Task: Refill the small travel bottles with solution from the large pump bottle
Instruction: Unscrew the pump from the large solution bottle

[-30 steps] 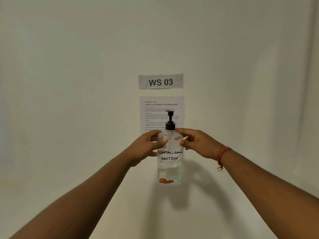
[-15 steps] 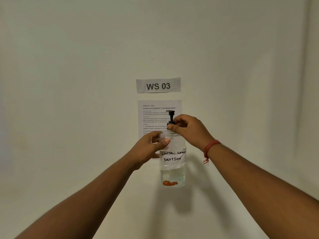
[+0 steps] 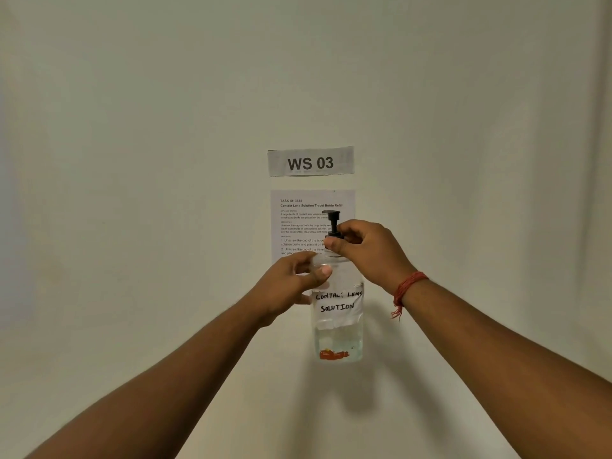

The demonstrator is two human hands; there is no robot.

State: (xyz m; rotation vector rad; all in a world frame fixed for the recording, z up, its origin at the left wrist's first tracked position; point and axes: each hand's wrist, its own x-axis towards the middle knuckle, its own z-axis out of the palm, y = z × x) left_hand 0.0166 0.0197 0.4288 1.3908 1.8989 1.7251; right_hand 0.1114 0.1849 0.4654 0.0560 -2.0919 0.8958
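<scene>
In front of the wall, our left hand (image 3: 291,283) held the pump bottle (image 3: 337,313) while our right hand (image 3: 361,250) pinched its pump cap (image 3: 332,226); unscrewing seemed next.

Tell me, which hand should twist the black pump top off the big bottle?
Probably the right hand: its fingers already curl around the black pump collar. The left hand grips the contact lens solution bottle by its shoulder, so it looks better placed to steady it.
</scene>
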